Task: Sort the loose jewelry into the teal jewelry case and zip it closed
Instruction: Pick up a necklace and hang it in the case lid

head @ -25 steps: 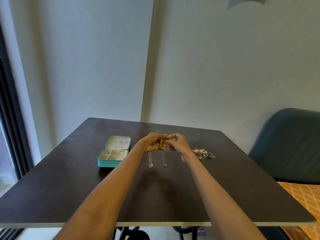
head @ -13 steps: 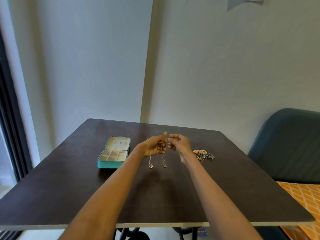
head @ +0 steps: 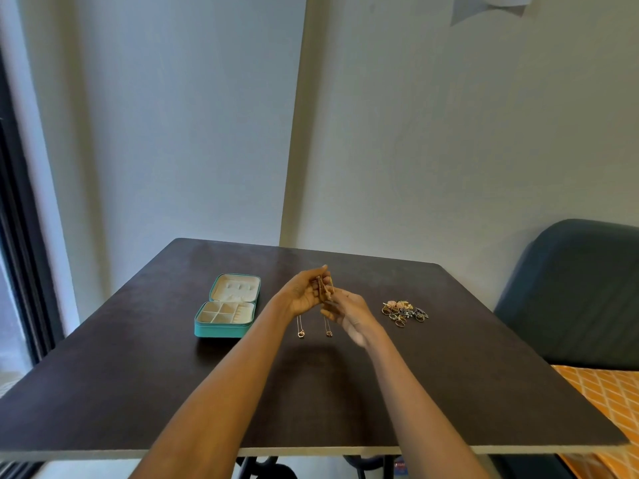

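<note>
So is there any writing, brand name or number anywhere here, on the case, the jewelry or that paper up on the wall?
None can be read.
Open teal jewelry case: no visible logo or label.
Pale paper sheet high on the wall: blank from here.
Small blue and red object under the dark table: too small and blurred to read.

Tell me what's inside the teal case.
The open case shows cream compartments and a padded lid, with no jewelry visible in them. The near wall hides the front compartments' floors, so small pieces there cannot be ruled out.
</note>
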The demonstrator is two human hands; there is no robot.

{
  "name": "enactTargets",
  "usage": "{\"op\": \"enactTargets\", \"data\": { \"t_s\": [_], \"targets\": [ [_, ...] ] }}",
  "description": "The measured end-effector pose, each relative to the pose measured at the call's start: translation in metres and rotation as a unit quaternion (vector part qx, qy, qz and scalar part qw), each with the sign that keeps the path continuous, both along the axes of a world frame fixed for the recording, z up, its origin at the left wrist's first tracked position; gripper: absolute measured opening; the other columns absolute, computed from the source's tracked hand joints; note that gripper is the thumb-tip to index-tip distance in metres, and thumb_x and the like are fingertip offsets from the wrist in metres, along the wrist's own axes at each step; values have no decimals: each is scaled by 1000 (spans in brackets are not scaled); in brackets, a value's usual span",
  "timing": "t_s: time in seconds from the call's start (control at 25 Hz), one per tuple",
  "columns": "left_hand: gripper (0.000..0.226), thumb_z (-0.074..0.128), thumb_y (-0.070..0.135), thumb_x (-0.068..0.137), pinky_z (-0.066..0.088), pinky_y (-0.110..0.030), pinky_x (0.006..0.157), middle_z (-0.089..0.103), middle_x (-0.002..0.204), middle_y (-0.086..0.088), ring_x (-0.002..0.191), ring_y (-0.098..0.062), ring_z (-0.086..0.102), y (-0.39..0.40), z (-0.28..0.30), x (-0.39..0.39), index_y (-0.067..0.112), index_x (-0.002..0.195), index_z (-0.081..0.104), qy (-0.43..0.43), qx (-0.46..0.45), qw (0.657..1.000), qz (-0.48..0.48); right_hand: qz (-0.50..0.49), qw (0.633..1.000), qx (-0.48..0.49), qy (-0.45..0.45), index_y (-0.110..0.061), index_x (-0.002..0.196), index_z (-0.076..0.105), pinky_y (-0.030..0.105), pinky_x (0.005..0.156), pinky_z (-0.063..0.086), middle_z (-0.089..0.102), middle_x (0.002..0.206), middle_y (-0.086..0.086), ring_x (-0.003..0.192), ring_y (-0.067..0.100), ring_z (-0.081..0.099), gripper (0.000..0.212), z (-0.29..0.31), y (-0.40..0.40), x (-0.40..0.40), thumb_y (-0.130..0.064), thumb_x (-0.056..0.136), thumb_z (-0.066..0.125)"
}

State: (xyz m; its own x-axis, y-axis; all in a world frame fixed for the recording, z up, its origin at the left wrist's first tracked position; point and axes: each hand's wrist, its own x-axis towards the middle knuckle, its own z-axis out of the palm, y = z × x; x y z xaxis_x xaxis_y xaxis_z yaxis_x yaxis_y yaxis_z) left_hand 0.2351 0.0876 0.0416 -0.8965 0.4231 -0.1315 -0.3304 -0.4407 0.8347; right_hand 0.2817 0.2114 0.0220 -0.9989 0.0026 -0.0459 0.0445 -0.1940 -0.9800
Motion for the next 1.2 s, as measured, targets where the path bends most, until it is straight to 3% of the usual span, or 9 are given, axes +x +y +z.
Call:
{"op": "enactTargets", "data": {
  "t_s": [0.12,0.28,0.52,0.8,1.04,1.2],
  "targets": [
    [12,56,12,91,54,-23,60,63,63,-3,56,-13,60,-1,-1,0,4,83,60,-13,23,1000,-1,3,998,-55,12,-6,95,65,22,70,55,65,86,6,78,14,61,13,-5,-2,4,-6,95,52],
    [19,52,19,94,53,-21,54,64,64,-3,52,-11,59,-7,-2,1,3,88,60,-21,44,999,-19,25,996,-83,10,-4,102,63,22,70,57,66,89,8,81,16,63,17,-7,-1,5,3,92,52],
    [53,38,45,97,59,-26,65,71,87,-12,72,-21,69,-12,3,6,-2,105,60,-11,97,995,-35,51,991,-120,28,-6,95,65,29,80,56,67,86,7,82,17,64,14,-3,-2,7,-6,94,50],
    [47,42,42,96,59,-27,67,71,93,-12,77,-22,70,-15,9,9,1,111,58,8,114,993,-10,52,988,-143,32,-2,112,62,29,80,58,68,96,9,87,18,67,22,-9,-7,2,-13,95,53],
    [71,34,58,93,55,-37,86,62,121,-22,101,-34,65,-24,7,12,-4,121,53,30,125,991,-22,-18,995,-95,26,-8,92,65,27,71,58,66,83,6,76,16,64,21,7,-10,-5,-17,98,47],
    [71,32,60,92,59,-33,76,68,104,-17,88,-28,69,-28,6,12,-2,114,58,28,118,992,-31,33,996,-75,24,-7,85,65,30,75,56,64,77,6,76,16,63,21,20,-9,-5,-13,96,48]
  ]
}}
